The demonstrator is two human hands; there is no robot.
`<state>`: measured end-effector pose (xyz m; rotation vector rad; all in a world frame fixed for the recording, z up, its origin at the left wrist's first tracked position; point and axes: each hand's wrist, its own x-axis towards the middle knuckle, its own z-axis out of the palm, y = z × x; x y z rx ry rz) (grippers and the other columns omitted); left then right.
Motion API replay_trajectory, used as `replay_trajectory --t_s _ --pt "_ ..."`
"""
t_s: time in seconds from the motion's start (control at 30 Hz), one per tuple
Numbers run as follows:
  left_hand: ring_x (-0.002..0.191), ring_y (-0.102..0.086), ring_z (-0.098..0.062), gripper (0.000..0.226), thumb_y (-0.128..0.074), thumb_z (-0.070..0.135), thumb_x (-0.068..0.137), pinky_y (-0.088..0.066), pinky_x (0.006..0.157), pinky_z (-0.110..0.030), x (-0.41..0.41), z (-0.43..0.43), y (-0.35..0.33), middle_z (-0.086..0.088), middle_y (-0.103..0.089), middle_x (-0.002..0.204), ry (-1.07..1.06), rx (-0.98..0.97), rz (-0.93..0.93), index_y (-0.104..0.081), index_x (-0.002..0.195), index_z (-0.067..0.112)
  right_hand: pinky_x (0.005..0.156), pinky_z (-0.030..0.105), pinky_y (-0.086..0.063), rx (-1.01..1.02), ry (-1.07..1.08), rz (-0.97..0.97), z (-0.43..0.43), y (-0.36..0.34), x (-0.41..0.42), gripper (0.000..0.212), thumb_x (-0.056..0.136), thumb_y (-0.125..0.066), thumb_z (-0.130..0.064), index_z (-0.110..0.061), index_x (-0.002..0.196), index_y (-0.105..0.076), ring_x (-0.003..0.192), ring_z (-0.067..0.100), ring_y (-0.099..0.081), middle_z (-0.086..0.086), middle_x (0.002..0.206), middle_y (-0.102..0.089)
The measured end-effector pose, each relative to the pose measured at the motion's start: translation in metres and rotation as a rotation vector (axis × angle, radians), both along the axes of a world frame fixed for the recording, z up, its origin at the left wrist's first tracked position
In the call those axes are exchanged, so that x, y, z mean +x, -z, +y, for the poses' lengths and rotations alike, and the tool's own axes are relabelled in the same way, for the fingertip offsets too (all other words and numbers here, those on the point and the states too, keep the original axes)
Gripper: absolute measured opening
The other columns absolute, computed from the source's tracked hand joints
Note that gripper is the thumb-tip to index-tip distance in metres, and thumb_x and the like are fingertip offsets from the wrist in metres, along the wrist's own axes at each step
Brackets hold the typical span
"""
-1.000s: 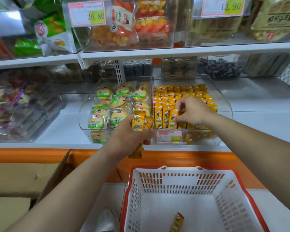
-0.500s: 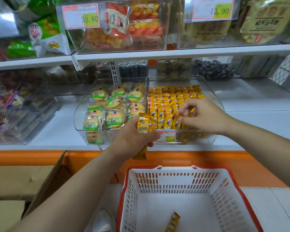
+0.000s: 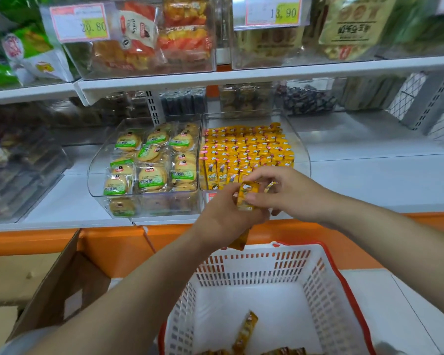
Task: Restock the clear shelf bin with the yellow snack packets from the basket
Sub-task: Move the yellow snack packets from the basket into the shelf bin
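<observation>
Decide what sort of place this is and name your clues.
Probably a shop's snack aisle: pink-and-yellow price tags on clear plastic shelf bins, white shelves of packaged snacks, and a white plastic basket with a red rim.

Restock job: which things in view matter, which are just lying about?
Job: left hand and right hand, both on the held yellow snack packets; clear shelf bin; basket; spare packets in it.
Lying about: biscuit bin; cardboard box; price tags.
</observation>
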<state>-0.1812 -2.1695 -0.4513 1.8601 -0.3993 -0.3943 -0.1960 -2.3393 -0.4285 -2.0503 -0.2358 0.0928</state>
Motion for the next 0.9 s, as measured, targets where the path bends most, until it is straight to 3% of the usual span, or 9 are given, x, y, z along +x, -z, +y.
replay_trajectory --t_s 0.07,0.13,0.23,0.33,0.47,0.6,0.73,0.8,0.9 --pt "0.068 -0.066 -0.010 0.040 -0.081 0.027 0.085 -0.052 0.062 -0.024 0.001 -0.002 -0.002 0.007 -0.072 0.080 -0.013 -0.034 0.066 -0.062 0.119 0.026 0.062 0.032 -0.054 0.026 0.017 0.004 -0.006 -0.002 -0.001 0.019 0.087 -0.073 -0.030 -0.033 0.104 -0.066 0.068 0.018 -0.064 -0.001 0.092 -0.059" --pt "0.074 -0.067 -0.014 0.045 -0.084 0.034 0.081 -0.050 0.062 -0.026 0.002 -0.002 -0.003 0.000 -0.074 0.089 -0.028 -0.052 0.131 -0.061 0.120 0.030 0.070 0.041 -0.058 0.016 0.056 -0.005 -0.011 -0.003 -0.001 0.015 0.091 -0.069 -0.028 -0.029 0.105 -0.064 0.080 0.026 -0.065 0.006 0.106 -0.058" --pt "0.079 -0.068 -0.021 0.057 -0.084 0.041 0.068 -0.048 0.060 -0.032 0.002 0.003 -0.006 0.006 -0.072 0.079 -0.067 -0.111 0.202 -0.058 0.118 0.035 0.081 0.051 -0.056 0.134 0.142 0.034 -0.019 -0.004 0.000 0.016 0.095 -0.065 -0.022 -0.016 0.108 -0.059 0.086 0.027 -0.067 0.018 0.115 -0.059" --pt "0.081 -0.071 -0.017 0.069 -0.087 0.041 0.076 -0.052 0.060 -0.031 0.004 0.010 -0.010 0.001 -0.069 0.093 -0.128 -0.142 0.191 -0.050 0.134 0.034 0.070 0.040 -0.058 0.351 0.192 0.144 -0.024 -0.007 0.001 0.025 0.093 -0.066 -0.018 -0.010 0.114 -0.055 0.078 0.023 -0.070 0.018 0.106 -0.065" --pt "0.083 -0.072 -0.016 0.061 -0.079 0.035 0.085 -0.054 0.061 -0.029 0.004 0.017 -0.017 -0.006 -0.064 0.116 -0.186 -0.208 0.185 -0.048 0.137 0.032 0.063 0.034 -0.052 0.348 0.153 0.157 -0.024 -0.006 0.003 0.017 0.093 -0.064 -0.015 -0.023 0.108 -0.066 0.069 0.022 -0.062 0.005 0.083 -0.061" --pt "0.074 -0.070 -0.011 0.060 -0.076 0.033 0.087 -0.054 0.062 -0.030 0.005 0.022 -0.020 -0.001 -0.071 0.097 -0.223 -0.249 0.162 -0.048 0.140 0.028 0.062 0.027 -0.053 0.365 0.037 0.197 -0.014 -0.006 -0.001 0.003 0.084 -0.075 -0.028 -0.027 0.083 -0.073 0.070 0.017 -0.065 0.002 0.080 -0.066" --pt "0.069 -0.072 -0.008 0.060 -0.075 0.035 0.089 -0.054 0.060 -0.027 0.007 0.026 -0.019 0.010 -0.075 0.071 -0.212 -0.251 0.159 -0.047 0.141 0.028 0.060 0.018 -0.048 0.299 -0.016 0.160 0.001 0.001 -0.004 0.034 0.068 -0.080 -0.030 -0.019 0.097 -0.067 0.067 0.008 -0.063 -0.006 0.072 -0.067" --pt "0.068 -0.073 -0.007 0.059 -0.075 0.037 0.089 -0.056 0.059 -0.026 0.008 0.030 -0.020 0.017 -0.075 0.073 -0.213 -0.245 0.150 -0.047 0.140 0.028 0.062 0.019 -0.049 0.334 -0.061 0.197 0.007 0.003 -0.004 0.048 0.070 -0.079 -0.022 -0.019 0.115 -0.064 0.070 0.009 -0.065 -0.004 0.076 -0.068" --pt "0.078 -0.075 -0.013 0.060 -0.074 0.044 0.088 -0.057 0.063 -0.030 0.012 0.039 -0.023 0.003 -0.078 0.090 -0.238 -0.218 0.142 -0.049 0.140 0.026 0.062 0.021 -0.048 0.382 -0.090 0.209 0.014 -0.001 -0.004 0.055 0.077 -0.077 -0.013 -0.029 0.127 -0.060 0.071 0.012 -0.064 0.006 0.091 -0.062"
